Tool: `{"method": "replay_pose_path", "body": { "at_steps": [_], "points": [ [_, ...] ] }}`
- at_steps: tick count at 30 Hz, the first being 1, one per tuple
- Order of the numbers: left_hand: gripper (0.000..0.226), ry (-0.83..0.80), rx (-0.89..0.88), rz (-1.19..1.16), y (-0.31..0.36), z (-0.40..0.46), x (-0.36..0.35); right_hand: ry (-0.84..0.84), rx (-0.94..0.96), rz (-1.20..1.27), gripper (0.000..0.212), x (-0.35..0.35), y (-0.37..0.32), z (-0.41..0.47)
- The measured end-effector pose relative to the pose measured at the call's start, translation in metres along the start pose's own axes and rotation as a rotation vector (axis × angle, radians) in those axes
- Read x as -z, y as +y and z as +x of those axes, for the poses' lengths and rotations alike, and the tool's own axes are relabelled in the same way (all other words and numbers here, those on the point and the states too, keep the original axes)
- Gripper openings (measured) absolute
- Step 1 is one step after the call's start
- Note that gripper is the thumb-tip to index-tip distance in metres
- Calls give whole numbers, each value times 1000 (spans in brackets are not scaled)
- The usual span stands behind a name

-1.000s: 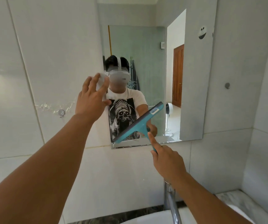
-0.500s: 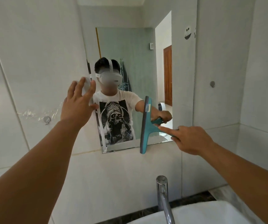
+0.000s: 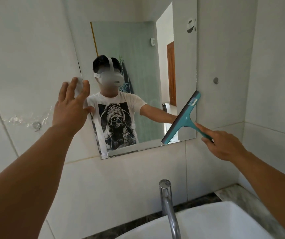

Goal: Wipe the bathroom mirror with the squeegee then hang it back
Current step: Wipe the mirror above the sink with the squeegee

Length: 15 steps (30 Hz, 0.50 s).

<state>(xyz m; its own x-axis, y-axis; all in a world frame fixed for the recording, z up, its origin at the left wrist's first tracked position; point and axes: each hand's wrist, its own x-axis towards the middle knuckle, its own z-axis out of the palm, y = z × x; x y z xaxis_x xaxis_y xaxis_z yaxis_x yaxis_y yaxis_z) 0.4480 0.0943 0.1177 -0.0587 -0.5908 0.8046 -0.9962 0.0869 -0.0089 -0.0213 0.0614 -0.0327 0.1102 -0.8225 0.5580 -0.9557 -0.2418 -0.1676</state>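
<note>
A frameless mirror (image 3: 138, 49) hangs on the white tiled wall. My right hand (image 3: 224, 145) grips the handle of a teal squeegee (image 3: 184, 118), index finger stretched along the handle. Its blade lies tilted against the mirror's lower right corner, reaching from the bottom edge up to the right edge. My left hand (image 3: 73, 107) rests flat, fingers spread, on the mirror's left edge. A small round hook (image 3: 215, 80) sits on the wall right of the mirror.
A chrome tap (image 3: 168, 206) rises below the mirror over a white basin (image 3: 215, 221). Another round wall hook (image 3: 36, 125) with clear tape residue is left of my left hand. A side wall closes in on the right.
The squeegee swept right across the mirror's lower part, from centre to the right edge, its blade tilting over. My left hand stayed on the left edge.
</note>
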Motion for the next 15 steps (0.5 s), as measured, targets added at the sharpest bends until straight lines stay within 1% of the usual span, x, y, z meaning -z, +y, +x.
{"method": "replay_pose_path", "body": {
  "at_steps": [2, 5, 7, 15],
  "points": [
    [83, 3, -3, -7, 0, 0, 0, 1, -49, 85, 63, -12, 2, -9],
    [83, 10, 2, -16, 0, 1, -2, -11, -160, 282, 60, -34, 3, -29],
    [83, 17, -6, -8, -2, 1, -4, -15, -229, 413, 59, -45, -8, -40],
    [82, 18, 4, -7, 0, 0, -4, 94, -572, 960, 54, -73, -112, -55]
  ]
}}
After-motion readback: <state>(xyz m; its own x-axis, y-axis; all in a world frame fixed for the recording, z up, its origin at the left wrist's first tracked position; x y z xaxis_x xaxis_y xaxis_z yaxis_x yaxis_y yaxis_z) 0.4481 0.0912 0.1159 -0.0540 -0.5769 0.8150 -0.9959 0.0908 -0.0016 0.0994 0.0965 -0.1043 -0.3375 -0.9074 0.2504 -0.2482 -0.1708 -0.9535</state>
